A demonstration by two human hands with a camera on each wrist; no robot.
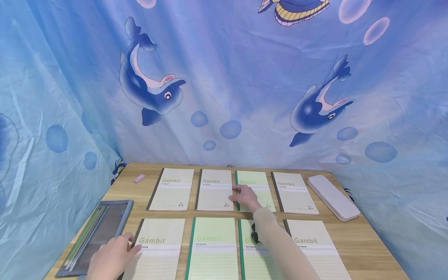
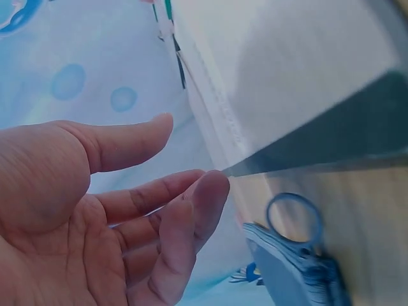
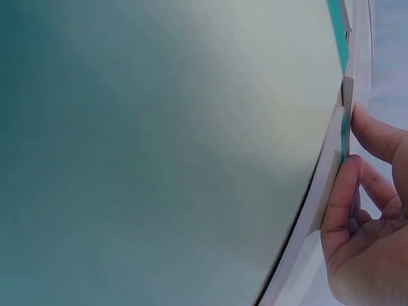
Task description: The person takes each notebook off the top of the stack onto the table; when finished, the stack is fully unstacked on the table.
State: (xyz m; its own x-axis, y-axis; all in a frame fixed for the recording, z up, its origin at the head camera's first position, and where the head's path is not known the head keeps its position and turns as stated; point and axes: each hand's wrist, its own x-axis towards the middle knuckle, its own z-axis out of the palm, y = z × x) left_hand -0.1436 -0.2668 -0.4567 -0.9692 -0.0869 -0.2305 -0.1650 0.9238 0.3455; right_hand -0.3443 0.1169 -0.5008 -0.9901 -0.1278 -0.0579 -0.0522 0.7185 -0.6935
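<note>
My left hand (image 1: 112, 254) is at the left edge of a cream notebook (image 1: 159, 237) with a dark spine, front row, far left. In the left wrist view its thumb (image 2: 137, 141) stands apart from the bent fingers (image 2: 210, 197), and nothing is held between them. Over the left side of a pale green notebook (image 1: 259, 190) in the back row is my right hand (image 1: 245, 197), close to the cream notebook (image 1: 215, 190) beside it. In the right wrist view, a gap separates the thumb (image 3: 376, 134) from the fingers near the notebook edges; contact is unclear.
Several more notebooks lie in two rows, including a green one (image 1: 213, 245) in front. A grey zip pouch (image 1: 115, 219) with pencils lies left, a pink eraser (image 1: 139, 178) behind it. A white case (image 1: 332, 198) lies at right. A blue curtain (image 1: 224, 97) surrounds the table.
</note>
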